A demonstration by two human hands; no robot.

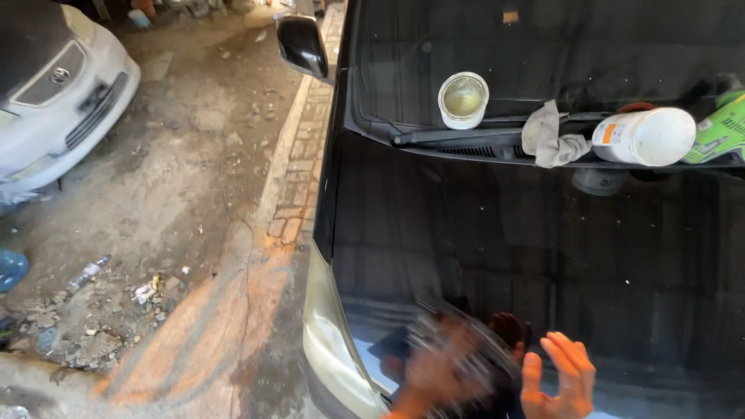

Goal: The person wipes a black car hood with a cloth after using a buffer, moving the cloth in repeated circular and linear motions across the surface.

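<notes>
Both hands work at the front edge of a glossy black car bonnet [497, 256]. The right hand [563, 380] lies open, fingers spread and palm flat against the paint near the bonnet's front edge. Just beside it the left hand [442, 372] is a blur of motion over something dark pressed to the paint; whether it grips this I cannot tell. Along the rear edge, where the bonnet meets the windscreen, sit a round open white tub of yellowish paste [463, 99], a crumpled grey cloth [547, 136] draped over the wiper, a white plastic bottle lying on its side [644, 136] and a green packet [722, 132], apparently parked there within reach.
</notes>
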